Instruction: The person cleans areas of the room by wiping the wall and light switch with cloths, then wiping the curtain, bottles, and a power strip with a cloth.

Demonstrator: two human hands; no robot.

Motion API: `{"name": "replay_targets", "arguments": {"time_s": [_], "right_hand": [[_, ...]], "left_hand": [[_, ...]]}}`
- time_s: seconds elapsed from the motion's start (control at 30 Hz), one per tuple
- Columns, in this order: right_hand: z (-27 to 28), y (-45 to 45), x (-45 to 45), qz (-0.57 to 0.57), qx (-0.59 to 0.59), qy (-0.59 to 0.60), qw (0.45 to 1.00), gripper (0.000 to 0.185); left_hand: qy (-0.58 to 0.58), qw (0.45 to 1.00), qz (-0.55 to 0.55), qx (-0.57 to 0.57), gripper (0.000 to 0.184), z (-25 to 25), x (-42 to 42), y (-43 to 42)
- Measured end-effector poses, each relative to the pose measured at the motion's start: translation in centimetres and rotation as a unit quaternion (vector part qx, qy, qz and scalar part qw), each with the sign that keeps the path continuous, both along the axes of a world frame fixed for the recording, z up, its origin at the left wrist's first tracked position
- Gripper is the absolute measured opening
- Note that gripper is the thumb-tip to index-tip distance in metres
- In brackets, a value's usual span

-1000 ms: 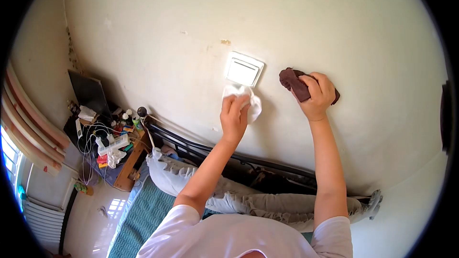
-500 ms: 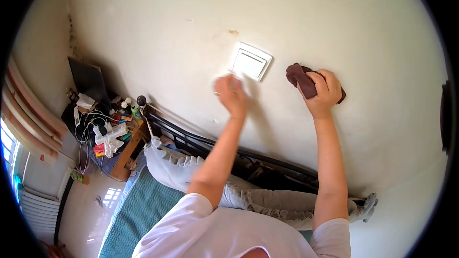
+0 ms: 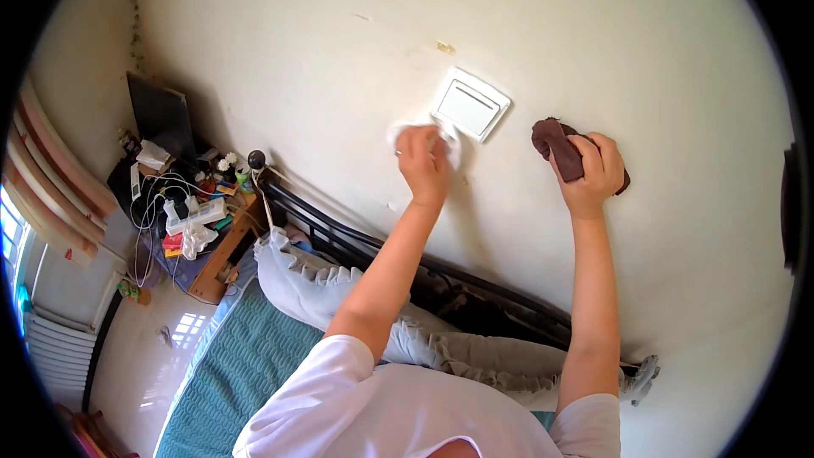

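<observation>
On the wall, a white light switch [image 3: 471, 103] sits tilted in the view. My left hand [image 3: 421, 168] is closed around a crumpled white wipe [image 3: 453, 149], pressed to the wall just below and left of the switch plate. To the right of the switch, my right hand [image 3: 599, 171] grips a folded dark brown cloth [image 3: 561, 151], which is at the wall surface; its lower part is hidden by my fingers.
Below me is a bed with a green quilted cover [image 3: 246, 365], a black metal headboard [image 3: 339, 225] and grey ruffled cushions [image 3: 305, 276]. At the left, a cluttered desk [image 3: 225, 267] holds a dark monitor [image 3: 159, 123], cables and a power strip [image 3: 197, 216].
The view has shifted, so the switch appears further right. My left hand has moved slightly left of the switch, and more of the white wipe shows. My right hand keeps its hold on the cloth.
</observation>
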State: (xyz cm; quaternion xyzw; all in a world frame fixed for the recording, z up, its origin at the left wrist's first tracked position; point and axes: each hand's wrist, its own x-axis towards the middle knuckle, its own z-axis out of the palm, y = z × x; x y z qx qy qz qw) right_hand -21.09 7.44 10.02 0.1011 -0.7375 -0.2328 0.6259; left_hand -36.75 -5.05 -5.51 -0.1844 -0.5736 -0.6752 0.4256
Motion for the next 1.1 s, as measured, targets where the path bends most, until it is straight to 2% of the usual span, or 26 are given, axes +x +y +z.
{"name": "replay_targets", "arguments": {"time_s": [0.03, 0.13, 0.17, 0.2, 0.3, 0.4, 0.47, 0.5, 0.6, 0.7, 0.77, 0.83, 0.87, 0.9, 0.97, 1.03, 1.1], "right_hand": [[-0.1, 0.1, 0.1, -0.004, 0.001, -0.004, 1.0, 0.022], [0.1, 0.0, 0.2, -0.006, 0.004, -0.01, 1.0, 0.023], [0.1, -0.1, 0.3, -0.007, 0.002, -0.013, 1.0, 0.024], [0.2, -0.1, 0.3, -0.007, 0.004, -0.009, 1.0, 0.024], [0.2, -0.4, 0.2, -0.012, 0.0, -0.006, 1.0, 0.024], [0.2, -0.7, 0.4, -0.011, -0.01, -0.021, 1.0, 0.024], [0.2, -0.4, 0.4, -0.02, -0.003, -0.014, 1.0, 0.024], [0.2, -0.4, 0.4, -0.019, -0.001, -0.007, 1.0, 0.024], [0.2, -0.6, 0.6, -0.013, -0.006, -0.016, 1.0, 0.025], [0.3, -0.8, 0.5, -0.014, -0.013, -0.016, 1.0, 0.031], [0.4, -0.9, 0.5, -0.022, -0.01, -0.016, 1.0, 0.025], [0.0, -0.4, 0.3, -0.018, -0.012, -0.011, 1.0, 0.025], [-0.1, -0.3, 0.2, -0.018, -0.013, -0.006, 1.0, 0.025], [0.0, -0.3, 0.2, -0.018, -0.012, -0.001, 1.0, 0.025], [0.2, -0.6, 0.5, -0.015, -0.021, -0.02, 0.999, 0.025], [0.3, -0.8, 0.6, -0.012, -0.024, -0.014, 1.0, 0.023], [0.4, -0.8, 0.6, -0.006, -0.02, -0.014, 1.0, 0.021]], "left_hand": [[0.013, 0.999, -0.04, -0.019, 0.02, -0.4, 0.5, -0.1], [0.052, 0.999, -0.003, -0.005, 0.019, 1.8, -3.2, -2.4], [0.036, 0.999, -0.014, 0.032, 0.023, 3.7, -4.4, -3.0], [0.067, 0.997, -0.013, 0.033, 0.023, 5.9, -5.5, -3.7], [0.147, 0.987, -0.054, -0.035, 0.023, 12.2, -7.2, -5.1], [0.133, 0.991, 0.012, -0.03, 0.02, 9.6, -6.9, -4.9], [0.093, 0.995, -0.017, -0.027, 0.019, 3.6, -6.8, -4.0], [0.078, 0.996, -0.04, -0.019, 0.02, 3.1, -6.2, -4.5], [0.13, 0.99, -0.013, -0.047, 0.022, 5.4, -8.6, -5.2], [0.138, 0.99, 0.012, 0.003, 0.022, 13.4, -10.4, -6.1], [0.139, 0.989, 0.043, 0.034, 0.023, 14.8, -9.9, -4.9], [0.244, 0.968, 0.021, -0.053, 0.025, 12.7, -8.4, -3.0], [0.292, 0.953, -0.03, -0.078, 0.023, 12.6, -6.2, -3.0], [0.285, 0.95, -0.068, -0.106, 0.016, 12.8, -5.9, -3.5], [0.311, 0.935, -0.015, -0.168, 0.015, 14.7, -7.2, -5.6], [0.26, 0.962, 0.017, -0.083, 0.02, 16.6, -10.0, -5.6], [0.125, 0.986, 0.111, 0.014, 0.02, 18.2, -8.8, -4.6]]}}
